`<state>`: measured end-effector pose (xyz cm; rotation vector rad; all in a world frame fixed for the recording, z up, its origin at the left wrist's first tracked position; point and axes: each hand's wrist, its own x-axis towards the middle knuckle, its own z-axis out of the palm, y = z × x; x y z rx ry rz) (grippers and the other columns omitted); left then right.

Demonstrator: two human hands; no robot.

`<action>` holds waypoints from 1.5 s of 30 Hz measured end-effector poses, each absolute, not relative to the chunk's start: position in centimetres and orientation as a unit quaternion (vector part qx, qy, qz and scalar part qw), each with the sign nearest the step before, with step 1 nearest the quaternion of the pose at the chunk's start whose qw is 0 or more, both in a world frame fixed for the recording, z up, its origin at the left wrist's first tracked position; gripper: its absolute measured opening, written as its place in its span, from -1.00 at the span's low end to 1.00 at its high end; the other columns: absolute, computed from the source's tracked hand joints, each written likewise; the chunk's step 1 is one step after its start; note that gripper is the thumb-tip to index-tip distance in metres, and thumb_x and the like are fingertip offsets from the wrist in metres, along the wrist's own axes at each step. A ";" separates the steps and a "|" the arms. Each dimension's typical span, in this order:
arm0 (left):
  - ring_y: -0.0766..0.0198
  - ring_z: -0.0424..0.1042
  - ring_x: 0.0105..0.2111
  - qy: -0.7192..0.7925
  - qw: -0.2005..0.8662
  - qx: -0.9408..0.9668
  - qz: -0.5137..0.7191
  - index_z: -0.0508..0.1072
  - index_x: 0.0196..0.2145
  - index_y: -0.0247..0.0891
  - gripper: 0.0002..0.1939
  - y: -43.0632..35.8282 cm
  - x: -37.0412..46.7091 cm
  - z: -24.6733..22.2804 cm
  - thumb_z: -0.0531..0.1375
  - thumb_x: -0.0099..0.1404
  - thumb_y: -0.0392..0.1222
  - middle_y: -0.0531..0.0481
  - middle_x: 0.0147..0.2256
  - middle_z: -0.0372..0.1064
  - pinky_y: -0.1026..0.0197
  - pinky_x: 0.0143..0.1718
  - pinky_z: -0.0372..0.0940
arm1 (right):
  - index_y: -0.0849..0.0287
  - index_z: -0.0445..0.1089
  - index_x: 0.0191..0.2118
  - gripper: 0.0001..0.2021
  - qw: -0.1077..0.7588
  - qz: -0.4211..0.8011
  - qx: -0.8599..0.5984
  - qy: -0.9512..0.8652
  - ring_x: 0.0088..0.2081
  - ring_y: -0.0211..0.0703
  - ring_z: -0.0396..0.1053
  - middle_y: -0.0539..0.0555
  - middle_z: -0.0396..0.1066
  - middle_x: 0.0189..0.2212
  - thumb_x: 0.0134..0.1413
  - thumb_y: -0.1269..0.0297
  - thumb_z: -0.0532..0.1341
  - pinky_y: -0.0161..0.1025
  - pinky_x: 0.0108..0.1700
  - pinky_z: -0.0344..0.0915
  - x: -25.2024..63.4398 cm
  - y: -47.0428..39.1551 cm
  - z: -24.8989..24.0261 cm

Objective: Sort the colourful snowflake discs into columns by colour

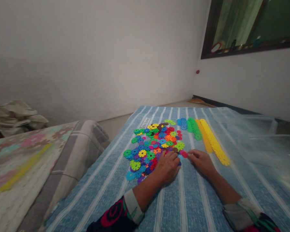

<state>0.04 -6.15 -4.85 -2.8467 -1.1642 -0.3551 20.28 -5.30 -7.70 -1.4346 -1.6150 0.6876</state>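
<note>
Two hands at disc pile (pixel 150 156): left hand (pixel 168 166) on its near-right edge, grip unclear; right hand (pixel 202 162) just right, fingers narrow; striped cloth (pixel 171 203) extends nearside.

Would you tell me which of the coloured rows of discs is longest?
The yellow row, farthest right: its near end reaches past the orange row; the green and blue rows are shorter still.
</note>
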 end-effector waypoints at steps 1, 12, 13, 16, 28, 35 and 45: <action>0.08 0.28 0.05 -0.382 0.022 -0.917 -0.115 0.40 -0.15 -0.21 -0.81 -6.0 -0.1 -4.7 0.11 0.32 -0.13 -0.13 -0.07 0.39 -0.09 0.13 0.08 | 0.17 0.49 -0.43 -0.72 0.422 0.275 -0.572 -0.647 -0.57 -0.18 0.30 -0.05 0.33 -0.67 0.02 0.09 0.13 -0.28 -0.44 0.20 20.3 -5.3 -7.7; 0.09 0.37 -0.03 -0.399 -0.020 -0.898 -0.183 0.47 -0.21 -0.24 -0.81 -4.2 -1.9 -4.0 0.13 0.29 -0.13 -0.15 -0.09 0.44 0.01 0.02 0.20 | 0.15 0.49 -0.41 -0.73 0.454 0.204 -0.603 -0.623 -0.49 -0.14 0.39 0.01 0.45 -0.57 0.03 0.13 0.11 -0.26 -0.36 0.26 19.7 -5.5 -7.5; 0.11 0.39 -0.07 -0.404 -0.025 -0.893 -0.195 0.48 -0.23 -0.24 -0.81 -3.9 -2.2 -3.8 0.11 0.31 -0.14 -0.15 -0.12 0.46 0.04 0.00 0.22 | 0.15 0.49 -0.40 -0.73 0.458 0.194 -0.605 -0.622 -0.45 -0.13 0.41 0.03 0.48 -0.53 0.04 0.13 0.11 -0.26 -0.33 0.27 19.7 -5.6 -7.5; 0.14 0.42 -0.16 -0.469 -0.014 -0.860 -0.200 0.49 -0.28 -0.26 -0.77 -2.6 -3.8 -2.6 0.05 0.34 -0.19 -0.15 -0.22 0.48 0.11 -0.07 0.26 | 0.15 0.49 -0.38 -0.72 0.467 0.174 -0.595 -0.631 -0.37 -0.10 0.44 0.09 0.52 -0.43 0.07 0.14 0.09 -0.24 -0.26 0.30 19.5 -5.8 -7.4; 0.10 0.46 -0.15 -0.701 -0.014 -0.712 -0.045 0.53 -0.28 -0.17 -0.79 -0.3 -11.7 1.0 0.10 0.20 -0.23 -0.08 -0.20 0.53 0.24 -0.28 0.23 | 0.31 0.23 0.16 -0.37 0.446 0.174 -0.600 -0.641 0.13 0.08 0.24 0.32 0.29 0.10 0.04 0.00 0.12 0.00 0.18 0.14 15.1 -1.6 -8.4; 0.13 0.47 -0.19 -0.697 -0.051 -0.713 -0.055 0.55 -0.33 -0.14 -0.82 0.1 -12.6 0.2 0.16 0.12 -0.21 -0.03 -0.25 0.54 0.27 -0.29 0.24 | 0.38 0.25 0.14 -0.39 0.442 0.175 -0.640 -0.603 0.13 0.14 0.23 0.39 0.29 0.08 0.10 0.01 0.08 -0.01 0.18 0.12 10.7 1.7 -8.2; 0.04 0.41 -0.06 -0.715 -0.022 -0.697 -0.058 0.55 -0.19 -0.15 -0.73 0.4 -12.7 -1.0 0.13 0.21 -0.10 -0.12 -0.12 0.49 0.19 -0.16 0.28 | 0.29 0.39 0.01 -0.55 0.431 0.186 -0.593 -0.654 0.02 0.05 0.32 0.28 0.41 -0.04 0.13 0.08 0.11 -0.11 0.10 0.20 8.3 4.2 -7.6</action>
